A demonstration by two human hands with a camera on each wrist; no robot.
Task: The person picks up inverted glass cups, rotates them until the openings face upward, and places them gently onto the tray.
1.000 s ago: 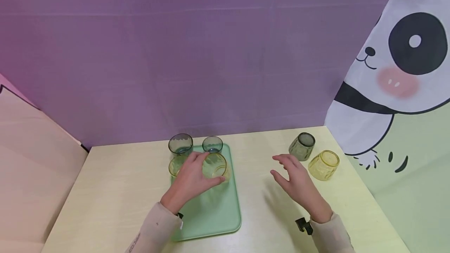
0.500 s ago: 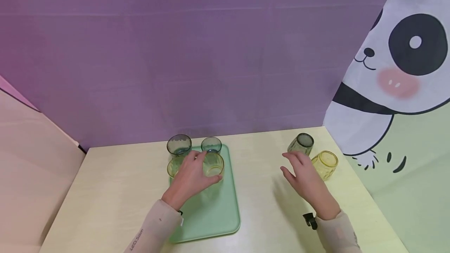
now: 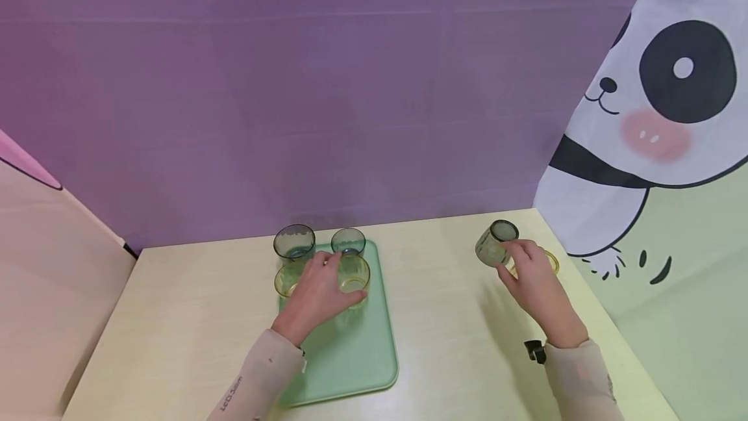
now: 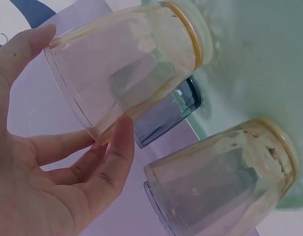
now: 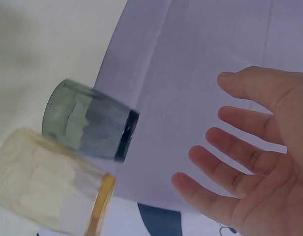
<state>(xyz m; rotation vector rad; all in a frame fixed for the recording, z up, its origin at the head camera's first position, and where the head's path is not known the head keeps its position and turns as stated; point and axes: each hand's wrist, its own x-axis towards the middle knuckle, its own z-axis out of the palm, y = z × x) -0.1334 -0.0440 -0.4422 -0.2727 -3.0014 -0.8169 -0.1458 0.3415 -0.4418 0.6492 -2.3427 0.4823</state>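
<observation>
My left hand pinches the rim of a yellow drinking glass, thumb on one side and fingers on the other. That glass stands upright on the green tray. Just left of it is a second yellow glass, partly hidden by the hand. Two grey glasses stand upright behind them. On the right, my right hand hovers over an upside-down yellow glass, fingers spread and holding nothing. An upside-down grey glass stands beyond its fingertips.
A pale wooden table carries the tray and glasses. Behind it rises a purple cloth backdrop. A panda-printed panel stands along the right side, and a light panel along the left.
My right hand has moved right and now covers most of the upside-down yellow glass in the head view. The left hand has stayed at its glass.
</observation>
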